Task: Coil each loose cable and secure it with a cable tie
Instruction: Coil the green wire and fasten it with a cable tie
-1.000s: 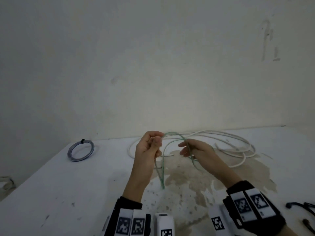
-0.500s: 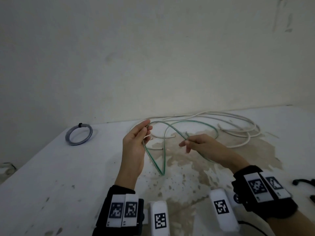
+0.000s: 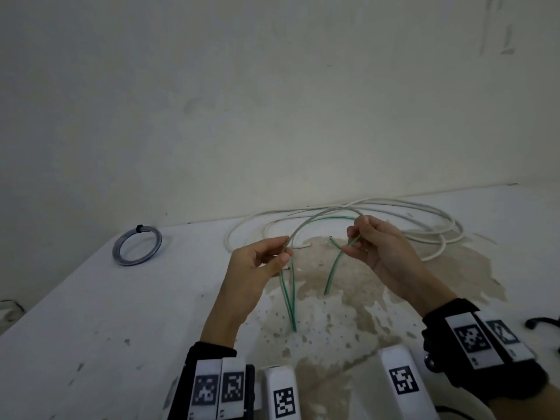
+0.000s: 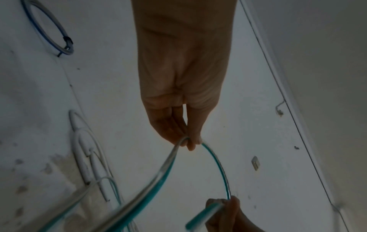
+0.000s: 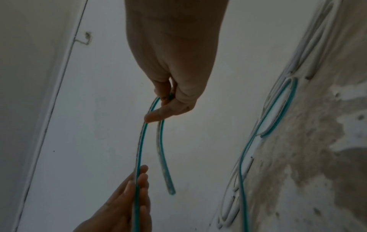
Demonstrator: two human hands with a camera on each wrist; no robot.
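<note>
A: Left hand (image 3: 257, 262)?
B: Thumb and fingers pinch the green cable (image 3: 318, 220), held above the table (image 3: 91, 313). Two strands hang from it toward 6 o'clock.
A: Right hand (image 3: 375, 247)?
B: Pinches the same cable near its free end, which dangles at 7 o'clock of that hand. An arch of cable joins both hands.
A: Surroundings?
B: Loose white cable (image 3: 436, 234) lies at 1 o'clock of the right hand. A coiled, tied grey cable (image 3: 138, 245) sits at 9 o'clock, well apart.
</note>
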